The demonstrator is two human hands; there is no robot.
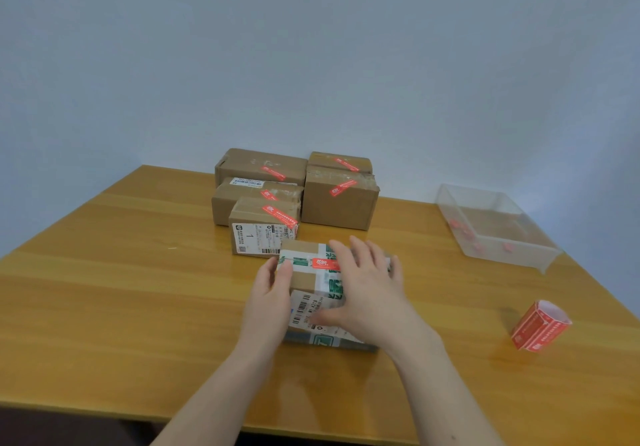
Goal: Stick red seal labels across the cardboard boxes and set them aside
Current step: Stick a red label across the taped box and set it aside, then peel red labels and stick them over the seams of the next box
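A cardboard box (304,282) wrapped in green-printed white tape lies in the middle of the table, with a red seal label (325,264) on its top. My left hand (270,293) holds the box's left side, thumb on the top edge. My right hand (367,282) lies flat on the box top with fingers spread, covering the label's right end. Behind it stand several sealed cardboard boxes (263,168) each bearing a red label. A roll of red seal labels (540,326) stands at the right.
A clear plastic tray (498,248) holding a few small red bits sits at the back right. The wooden table (121,289) ends near the bottom of the view; a plain wall lies behind the boxes.
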